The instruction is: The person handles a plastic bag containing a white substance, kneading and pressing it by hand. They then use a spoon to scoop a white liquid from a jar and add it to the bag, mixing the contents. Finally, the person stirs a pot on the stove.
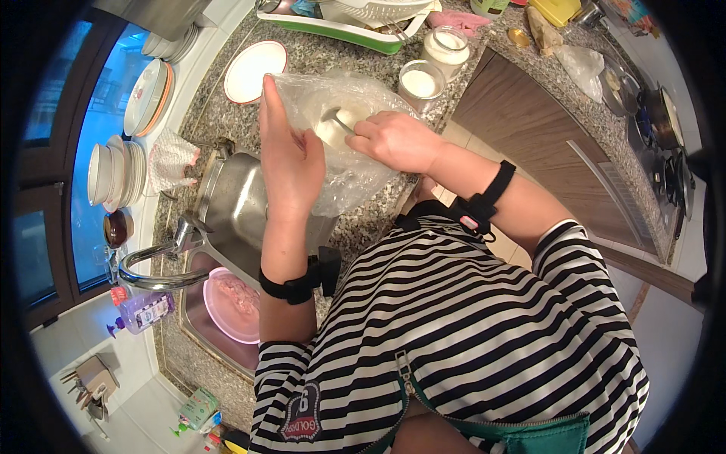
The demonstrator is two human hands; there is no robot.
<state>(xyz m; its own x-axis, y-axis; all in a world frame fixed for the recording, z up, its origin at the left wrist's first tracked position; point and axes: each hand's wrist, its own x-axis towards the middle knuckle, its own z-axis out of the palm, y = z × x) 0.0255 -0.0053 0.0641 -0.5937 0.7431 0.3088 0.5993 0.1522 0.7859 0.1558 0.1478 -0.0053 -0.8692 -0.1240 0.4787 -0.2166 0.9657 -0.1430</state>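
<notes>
My left hand holds up the near-left side of a clear plastic bag on the speckled stone counter. The bag's film stretches from its raised fingertips. In my right hand is a metal spoon, gripped by the handle, its bowl over a pale white substance in the bag. I cannot tell whether the spoon carries anything. Just beyond my right hand stand a glass jar of white grains or powder and a second similar jar. A white plate with a red rim lies behind the bag.
A steel sink with a curved faucet is at left; its second basin holds a pink bowl of raw meat. A green-and-white dish rack stands at the back. Stacked dishes line the window; pans sit far right.
</notes>
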